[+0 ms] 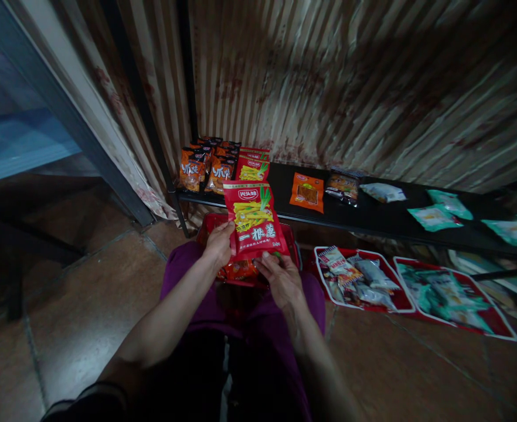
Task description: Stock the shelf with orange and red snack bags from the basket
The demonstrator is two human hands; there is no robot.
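Note:
A red snack packet (pixel 255 220) with yellow sticks and a green onion printed on it is held up, face toward me. My left hand (pixel 221 243) grips its lower left edge, thumb on the front. At the bottom edge is my right hand (pixel 280 274), its fingers pressed to the packet's lower right. Below both hands a red basket (pixel 292 246) with red packets inside stands between my knees. Behind the held packet, similar red packets (pixel 253 166) rest on the black shelf (pixel 258 208), beside several orange and black packets (pixel 206 167).
Farther right on the shelf lie an orange packet (pixel 306 192), a dark packet (pixel 343 186), a white packet (pixel 383 192) and several green ones (pixel 435 217). Two red baskets (pixel 405 300) with white rims stand on the floor at right. A striped curtain (pixel 329 76) hangs behind.

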